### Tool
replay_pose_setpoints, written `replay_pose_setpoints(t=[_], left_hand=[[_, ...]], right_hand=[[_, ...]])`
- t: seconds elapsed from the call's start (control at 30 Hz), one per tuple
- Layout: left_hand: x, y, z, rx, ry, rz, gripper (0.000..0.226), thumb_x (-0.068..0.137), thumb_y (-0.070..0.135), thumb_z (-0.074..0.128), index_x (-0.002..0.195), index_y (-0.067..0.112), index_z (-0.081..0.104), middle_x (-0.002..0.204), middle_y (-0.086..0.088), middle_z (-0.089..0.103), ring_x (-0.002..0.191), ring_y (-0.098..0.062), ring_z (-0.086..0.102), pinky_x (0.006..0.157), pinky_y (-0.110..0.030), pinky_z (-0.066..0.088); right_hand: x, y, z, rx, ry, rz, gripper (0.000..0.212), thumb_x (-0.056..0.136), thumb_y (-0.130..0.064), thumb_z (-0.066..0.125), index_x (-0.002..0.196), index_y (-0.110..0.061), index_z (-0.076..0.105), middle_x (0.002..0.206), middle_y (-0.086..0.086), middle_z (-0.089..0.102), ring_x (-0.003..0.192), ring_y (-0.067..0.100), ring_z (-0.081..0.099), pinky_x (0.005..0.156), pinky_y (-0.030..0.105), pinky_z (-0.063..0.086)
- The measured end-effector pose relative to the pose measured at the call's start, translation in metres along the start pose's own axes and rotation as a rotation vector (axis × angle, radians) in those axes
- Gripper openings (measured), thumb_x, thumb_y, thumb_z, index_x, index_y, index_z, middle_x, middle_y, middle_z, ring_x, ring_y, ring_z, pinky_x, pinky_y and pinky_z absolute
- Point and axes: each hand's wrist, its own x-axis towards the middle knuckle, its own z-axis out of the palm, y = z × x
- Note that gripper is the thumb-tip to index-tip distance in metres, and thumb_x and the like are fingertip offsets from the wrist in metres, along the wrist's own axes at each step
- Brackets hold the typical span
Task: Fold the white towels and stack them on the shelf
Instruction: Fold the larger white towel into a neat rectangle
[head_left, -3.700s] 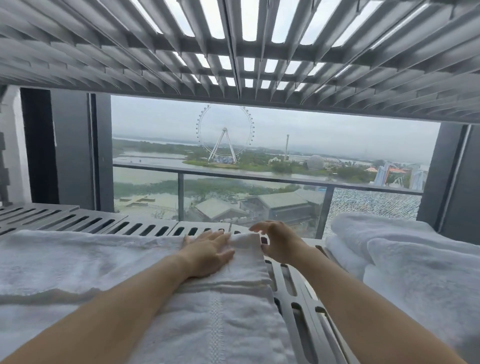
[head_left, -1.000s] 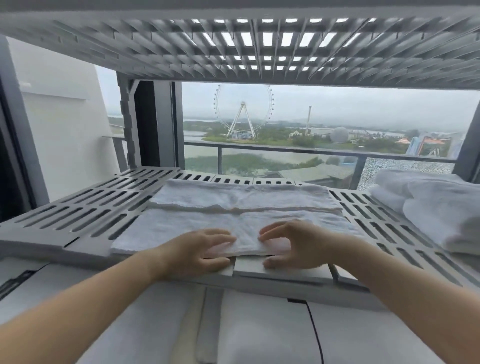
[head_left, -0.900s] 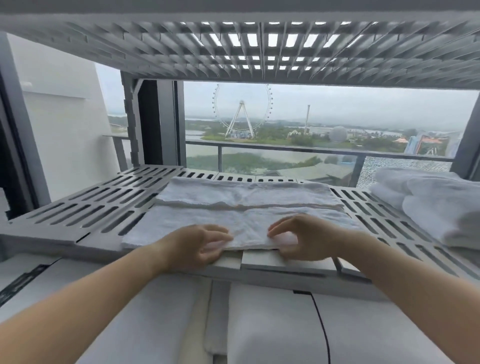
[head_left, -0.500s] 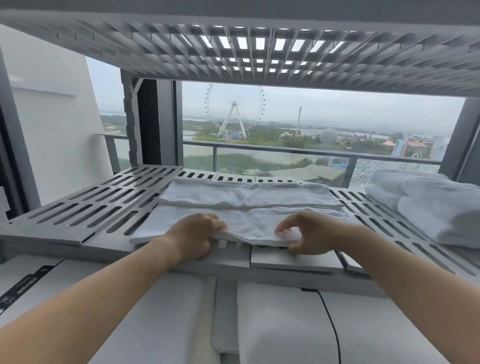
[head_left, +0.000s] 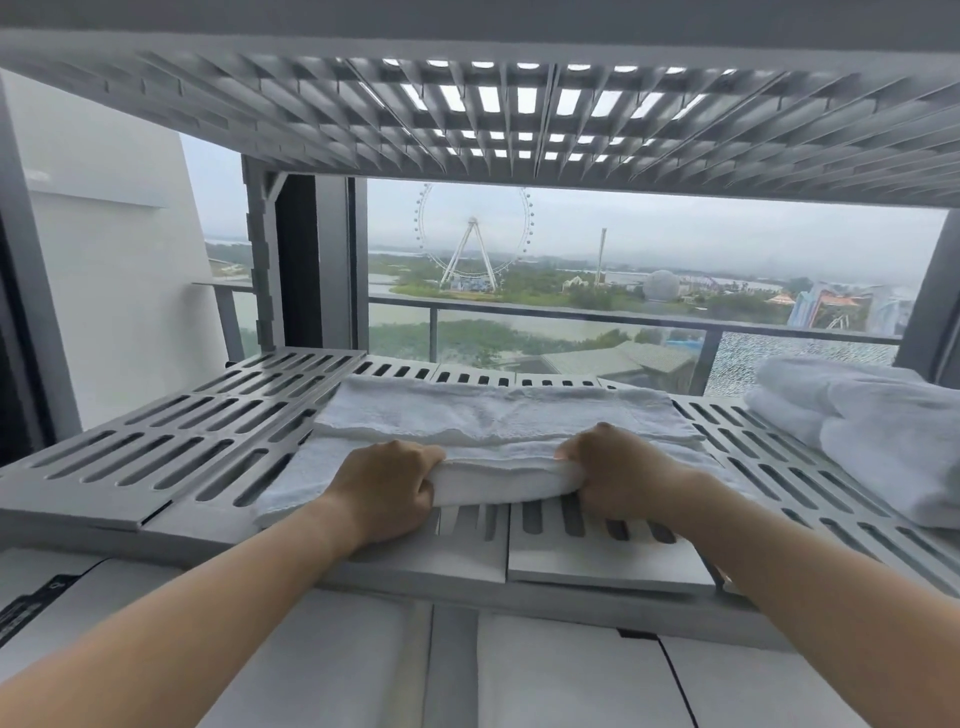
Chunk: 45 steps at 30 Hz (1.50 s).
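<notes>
One white towel lies spread across the middle of the slotted grey shelf at the centre of the frame, its far part already doubled over into a flat band. Two hands grip its near edge, lifted a little off the shelf in a thick roll of cloth: the left hand is closed around the edge at centre left, fingers curled under and thumb on top, and the right hand is closed around it at centre right in the same way. The cloth between them hangs clear of the slots. At the right edge of the frame a pile of folded white towels sits on the same shelf, well apart from the hands; how many it holds cannot be told. A second slotted shelf runs across the top of the frame.
</notes>
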Motion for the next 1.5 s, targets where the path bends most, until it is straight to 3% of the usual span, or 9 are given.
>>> replay_pose_setpoints(t=[0.2, 0.3, 0.47, 0.63, 0.97, 1.07, 1.17, 1.37, 1.5], left_hand=[[-0.007, 0.001, 0.003, -0.017, -0.003, 0.011, 0.007, 0.080, 0.016, 0.043, 0.083, 0.020, 0.046, 0.085, 0.000, 0.061, 0.074, -0.022, 0.056, 0.059, -0.028, 0.034], [-0.011, 0.001, 0.001, -0.015, 0.002, 0.010, 0.008, 0.081, 0.015, 0.043, 0.086, 0.018, 0.049, 0.085, 0.000, 0.062, 0.076, -0.022, 0.057, 0.059, -0.028, 0.034], [-0.019, 0.007, -0.002, 0.005, -0.027, 0.018, 0.002, 0.080, 0.016, 0.043, 0.080, 0.018, 0.045, 0.083, -0.002, 0.061, 0.073, -0.024, 0.056, 0.058, -0.028, 0.032], [-0.028, 0.007, -0.002, 0.022, -0.030, 0.049, 0.002, 0.080, 0.018, 0.042, 0.079, 0.018, 0.041, 0.074, 0.004, 0.049, 0.067, -0.021, 0.048, 0.056, -0.028, 0.030], [-0.036, 0.011, -0.008, 0.027, 0.024, 0.021, 0.006, 0.083, 0.017, 0.043, 0.077, 0.015, 0.046, 0.074, 0.001, 0.055, 0.068, -0.024, 0.051, 0.058, -0.029, 0.032], [-0.036, 0.009, -0.017, 0.037, 0.108, 0.045, 0.009, 0.081, 0.016, 0.044, 0.074, 0.017, 0.050, 0.064, 0.005, 0.050, 0.060, -0.022, 0.049, 0.054, -0.029, 0.029], [-0.023, 0.006, -0.031, 0.072, 0.170, 0.080, 0.016, 0.079, 0.015, 0.043, 0.064, 0.021, 0.041, 0.055, 0.008, 0.043, 0.052, -0.019, 0.045, 0.048, -0.026, 0.025], [0.025, -0.009, -0.047, 0.154, 0.263, 0.057, 0.020, 0.080, 0.012, 0.043, 0.063, 0.022, 0.041, 0.053, 0.009, 0.041, 0.050, -0.014, 0.042, 0.045, -0.020, 0.019], [0.056, -0.022, -0.041, 0.217, 0.289, 0.025, 0.022, 0.086, 0.014, 0.040, 0.064, 0.018, 0.044, 0.055, 0.006, 0.043, 0.051, -0.018, 0.047, 0.048, -0.023, 0.027]], right_hand=[[-0.001, 0.002, 0.002, -0.037, 0.001, -0.023, 0.024, 0.070, 0.000, 0.042, 0.063, -0.024, 0.042, 0.070, -0.002, 0.050, 0.080, 0.023, 0.058, 0.069, 0.032, 0.052], [-0.007, -0.003, -0.003, -0.101, 0.033, -0.016, 0.027, 0.076, -0.001, 0.043, 0.061, -0.023, 0.039, 0.073, 0.000, 0.053, 0.076, 0.019, 0.053, 0.065, 0.025, 0.041], [-0.020, -0.004, -0.001, 0.000, 0.082, 0.055, 0.027, 0.066, 0.003, 0.039, 0.060, -0.022, 0.046, 0.067, -0.001, 0.052, 0.076, 0.025, 0.058, 0.059, 0.025, 0.042], [-0.033, -0.002, 0.012, 0.068, 0.147, -0.005, 0.034, 0.069, -0.004, 0.044, 0.093, -0.019, 0.063, 0.104, 0.004, 0.064, 0.103, 0.026, 0.057, 0.086, 0.031, 0.047], [-0.049, -0.005, 0.018, 0.053, 0.277, 0.085, 0.039, 0.068, -0.002, 0.046, 0.094, -0.023, 0.066, 0.093, 0.006, 0.069, 0.092, 0.028, 0.062, 0.072, 0.030, 0.049], [-0.052, -0.001, 0.010, -0.056, 0.347, 0.131, 0.022, 0.070, -0.003, 0.049, 0.077, -0.022, 0.058, 0.074, 0.004, 0.063, 0.079, 0.029, 0.063, 0.058, 0.027, 0.036], [-0.045, 0.006, -0.002, -0.054, 0.435, 0.149, 0.022, 0.068, -0.002, 0.047, 0.061, -0.022, 0.041, 0.062, 0.001, 0.050, 0.073, 0.031, 0.060, 0.058, 0.026, 0.030], [0.004, 0.025, -0.020, -0.051, 0.464, 0.150, 0.022, 0.069, -0.001, 0.043, 0.062, -0.021, 0.041, 0.068, 0.008, 0.057, 0.077, 0.033, 0.061, 0.061, 0.029, 0.039], [0.043, 0.044, -0.031, -0.147, 0.413, 0.167, 0.016, 0.078, -0.005, 0.042, 0.077, -0.013, 0.055, 0.082, 0.010, 0.065, 0.078, 0.031, 0.061, 0.063, 0.028, 0.039]])
